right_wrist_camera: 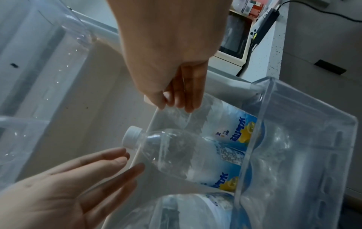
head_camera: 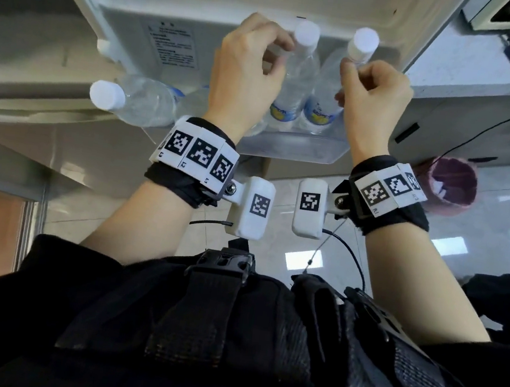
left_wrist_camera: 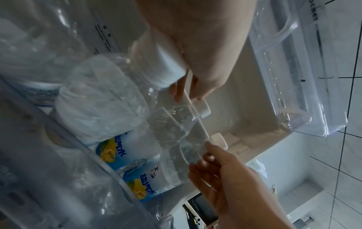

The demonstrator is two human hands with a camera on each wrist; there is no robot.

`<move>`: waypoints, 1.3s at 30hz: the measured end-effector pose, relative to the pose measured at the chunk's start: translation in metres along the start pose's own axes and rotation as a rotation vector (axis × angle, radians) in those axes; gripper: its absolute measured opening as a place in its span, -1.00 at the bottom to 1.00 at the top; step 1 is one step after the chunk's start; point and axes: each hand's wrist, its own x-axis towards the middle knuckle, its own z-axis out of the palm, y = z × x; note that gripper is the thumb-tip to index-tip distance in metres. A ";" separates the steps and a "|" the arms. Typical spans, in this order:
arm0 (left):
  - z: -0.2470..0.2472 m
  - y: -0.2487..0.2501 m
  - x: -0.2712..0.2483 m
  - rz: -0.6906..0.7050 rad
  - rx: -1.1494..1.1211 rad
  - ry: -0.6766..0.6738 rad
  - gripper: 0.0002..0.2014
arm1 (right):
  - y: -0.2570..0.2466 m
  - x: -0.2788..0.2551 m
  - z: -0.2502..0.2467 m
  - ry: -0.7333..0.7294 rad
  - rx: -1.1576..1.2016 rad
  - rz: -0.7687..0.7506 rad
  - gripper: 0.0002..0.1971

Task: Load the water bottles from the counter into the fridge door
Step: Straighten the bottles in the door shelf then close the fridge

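Head view shows the fridge door bin (head_camera: 291,148) with two upright bottles (head_camera: 295,79) inside; a third lies left of it. Left hand (head_camera: 246,73) and right hand (head_camera: 376,94), fingers loosely curled, grip nothing. Bottles look heavy, slick; grasp mid-body.

Both forearms are bare. Behind each hand sits a black fabric wrist wrap (head_camera: 181,184) topped by a white band of square black-and-white marker tiles (head_camera: 199,152). A screw-hinged bracket (head_camera: 232,187) on each wrap's inner side carries a white rounded camera pod (head_camera: 253,207) bearing one marker and trailing a thin black cable (head_camera: 352,253). The torso wears a black strapped, buckled mesh vest (head_camera: 216,317).
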 end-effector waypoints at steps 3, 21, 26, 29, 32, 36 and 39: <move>-0.003 0.001 -0.001 -0.031 -0.012 -0.007 -0.86 | 0.003 0.001 0.005 0.021 -0.023 -0.027 -0.59; -0.066 0.005 -0.096 -0.251 0.255 0.404 -0.85 | -0.020 -0.088 0.004 -0.633 0.082 -0.330 -0.71; -0.092 -0.012 -0.116 -0.475 0.329 0.306 -0.74 | -0.025 -0.111 0.024 -0.745 -0.016 -0.413 -0.43; -0.099 -0.024 -0.113 -0.540 0.277 0.181 -0.74 | -0.033 -0.118 0.034 -0.682 -0.039 -0.410 -0.45; -0.106 -0.032 -0.106 -0.522 0.170 0.095 -0.75 | -0.039 -0.118 0.044 -0.568 -0.035 -0.377 -0.53; -0.115 -0.038 -0.092 -0.411 0.054 0.048 -0.71 | -0.042 -0.120 0.054 -0.497 -0.013 -0.343 -0.60; -0.118 -0.038 -0.073 -0.355 -0.004 0.046 -0.68 | -0.047 -0.116 0.059 -0.416 -0.013 -0.305 -0.63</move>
